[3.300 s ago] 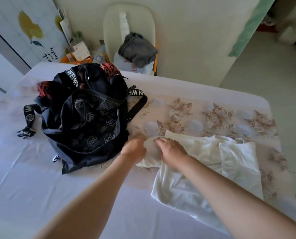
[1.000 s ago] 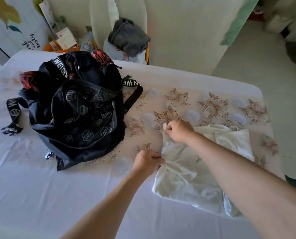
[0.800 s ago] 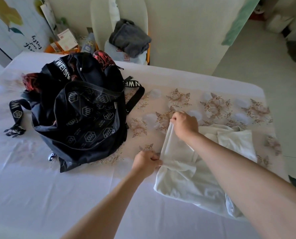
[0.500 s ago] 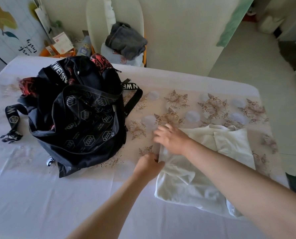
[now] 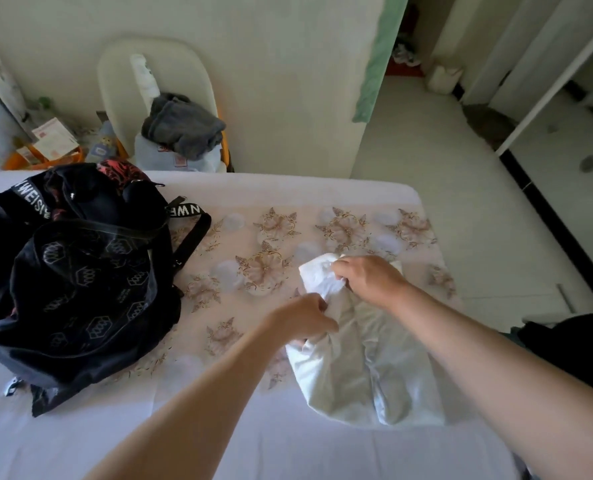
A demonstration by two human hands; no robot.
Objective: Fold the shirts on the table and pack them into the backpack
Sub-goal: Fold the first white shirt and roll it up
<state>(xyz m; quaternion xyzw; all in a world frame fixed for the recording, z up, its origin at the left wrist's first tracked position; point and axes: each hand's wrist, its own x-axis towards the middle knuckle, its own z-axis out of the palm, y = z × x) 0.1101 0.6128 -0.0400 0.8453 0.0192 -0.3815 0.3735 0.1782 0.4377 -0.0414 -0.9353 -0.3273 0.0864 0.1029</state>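
Gripping the white shirt (image 5: 357,375) with both hands here. Our left hand (image 5: 305,317) has its fingers curled round a bunch of fabric at the shirt's left edge, and our right hand (image 5: 367,278) pinches the crumpled far end just beyond it. The shirt lies on the right part of the table (image 5: 80,441), partly folded into a longish shape.

The table has a white cloth on it, with a band of brownish flower prints (image 5: 271,265) running across the far half. The black backpack (image 5: 80,278) slumps on the left side, well apart from the shirt, with lettered straps trailing out and something red showing at its top.

Behind the table, a pale chair (image 5: 184,71) stands against the wall with a grey garment (image 5: 182,126) heaped on it. A green cloth (image 5: 374,64) hangs at the wall corner, and pale floor (image 5: 426,161) opens up to the right.
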